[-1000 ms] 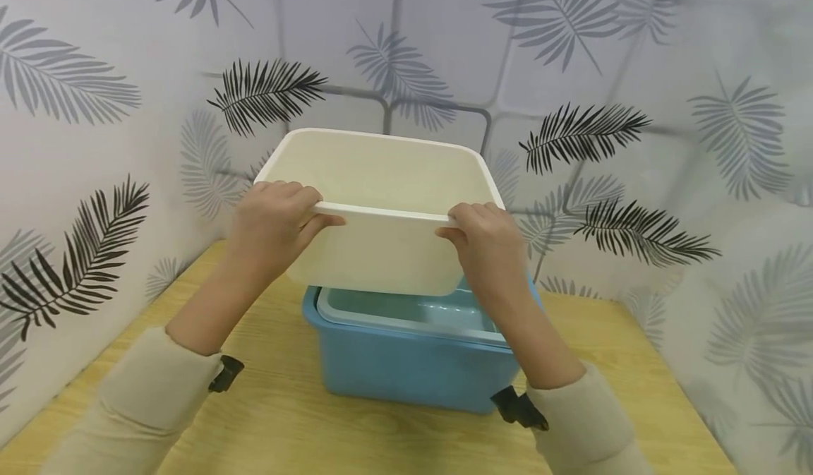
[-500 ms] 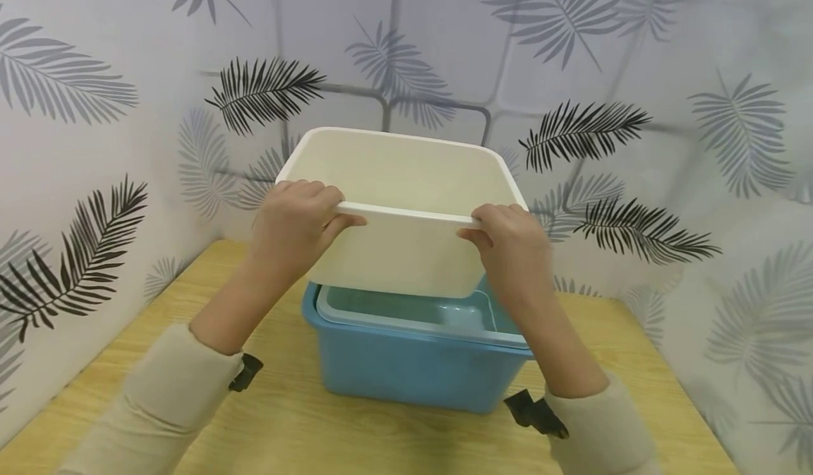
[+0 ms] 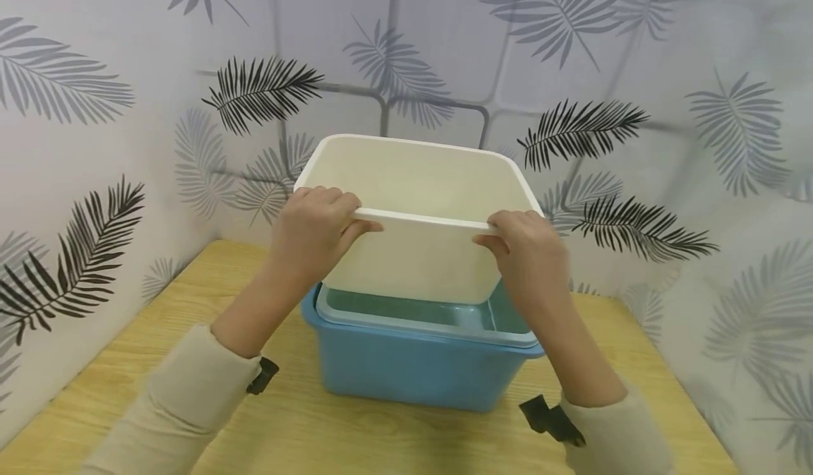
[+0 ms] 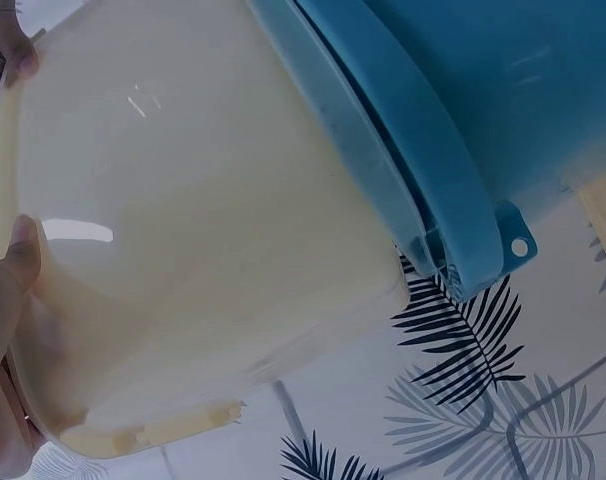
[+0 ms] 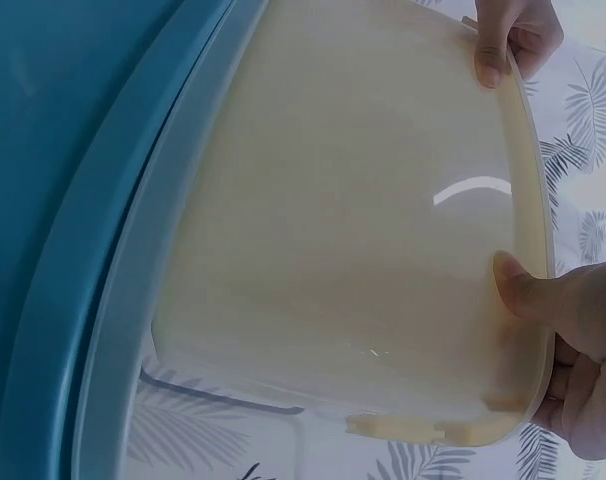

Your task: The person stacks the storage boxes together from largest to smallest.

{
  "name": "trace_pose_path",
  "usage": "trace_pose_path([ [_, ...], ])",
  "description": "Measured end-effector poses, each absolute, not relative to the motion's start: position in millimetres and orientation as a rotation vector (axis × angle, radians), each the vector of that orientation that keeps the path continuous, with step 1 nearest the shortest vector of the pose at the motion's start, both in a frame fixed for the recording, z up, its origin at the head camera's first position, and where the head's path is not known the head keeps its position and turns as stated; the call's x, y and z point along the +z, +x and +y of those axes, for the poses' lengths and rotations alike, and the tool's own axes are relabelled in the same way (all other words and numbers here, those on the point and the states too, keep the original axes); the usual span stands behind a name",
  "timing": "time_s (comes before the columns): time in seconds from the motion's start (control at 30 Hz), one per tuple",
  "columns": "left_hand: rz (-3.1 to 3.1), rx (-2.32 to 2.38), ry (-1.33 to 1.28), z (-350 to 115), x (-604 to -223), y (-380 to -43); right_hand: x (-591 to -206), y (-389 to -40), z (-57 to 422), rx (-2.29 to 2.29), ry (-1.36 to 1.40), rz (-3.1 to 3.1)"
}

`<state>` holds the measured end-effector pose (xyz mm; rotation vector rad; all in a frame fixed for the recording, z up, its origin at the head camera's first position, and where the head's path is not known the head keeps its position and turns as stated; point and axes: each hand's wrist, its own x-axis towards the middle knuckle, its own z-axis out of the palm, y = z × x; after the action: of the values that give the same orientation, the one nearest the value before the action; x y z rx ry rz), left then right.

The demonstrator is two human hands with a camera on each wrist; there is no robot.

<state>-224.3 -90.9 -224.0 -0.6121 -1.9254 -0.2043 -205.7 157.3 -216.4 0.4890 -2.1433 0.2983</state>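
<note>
A cream rectangular plastic tub [image 3: 413, 263] hangs above two nested tubs, its open top facing up. My left hand [image 3: 320, 228] grips the left part of its near rim, thumb on the outer wall and fingers over the edge. The right part of that rim is held the same way by my right hand [image 3: 530, 253]. Below stand a blue tub [image 3: 413, 369] and, nested inside it, a paler blue-green tub [image 3: 432, 330]. In the left wrist view, the cream tub's base overlaps the pale rim [image 4: 353, 140]. The nested tubs' far side is hidden behind the cream one.
The nested tubs stand on a wood-grain table [image 3: 305, 418]. Leaf-patterned wall covering [image 3: 406, 51] encloses the back and both sides. A black strap piece [image 3: 552, 422] sits by the right cuff, another black piece [image 3: 262, 376] by the left one.
Both hands have carried the cream tub to the right and, in the last half second, slightly down, over the nested tubs. The blue tubs have stayed in place.
</note>
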Motion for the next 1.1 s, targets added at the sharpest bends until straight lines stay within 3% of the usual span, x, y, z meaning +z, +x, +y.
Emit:
trace_pose_path([
  [1.1, -1.939, -0.19, -0.623, -71.2, -241.8, -223.0, -234.7, -200.6, 175.7, 0.298, 0.467, -2.147],
])
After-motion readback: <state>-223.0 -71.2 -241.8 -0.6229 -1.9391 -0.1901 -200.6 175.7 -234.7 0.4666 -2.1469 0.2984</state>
